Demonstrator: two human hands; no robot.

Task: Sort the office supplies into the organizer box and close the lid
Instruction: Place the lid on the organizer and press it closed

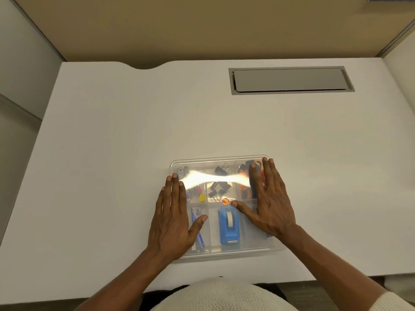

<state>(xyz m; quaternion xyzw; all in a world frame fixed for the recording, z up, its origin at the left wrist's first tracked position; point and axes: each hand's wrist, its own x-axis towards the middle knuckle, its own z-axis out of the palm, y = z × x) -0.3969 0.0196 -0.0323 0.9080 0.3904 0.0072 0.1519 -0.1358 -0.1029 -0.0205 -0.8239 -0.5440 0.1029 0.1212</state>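
Observation:
The clear plastic organizer box (224, 254) lies on the white desk near its front edge, with its transparent lid down on top. My left hand (175, 218) rests flat on the lid's left side, fingers spread. My right hand (269, 205) lies flat on the lid's right side. Through the lid show a blue tape dispenser (229, 227), black binder clips (219, 187), a yellow piece (202, 197), a small orange round item (225, 201), a blue packet (197, 230) and orange and dark items (246, 189) partly under my right hand. Glare hides part of the back row.
A grey cable hatch (289, 80) is set into the white desk (112, 153) at the back right. A tan partition wall (202, 25) stands behind the desk. The front edge of the desk runs just below the box.

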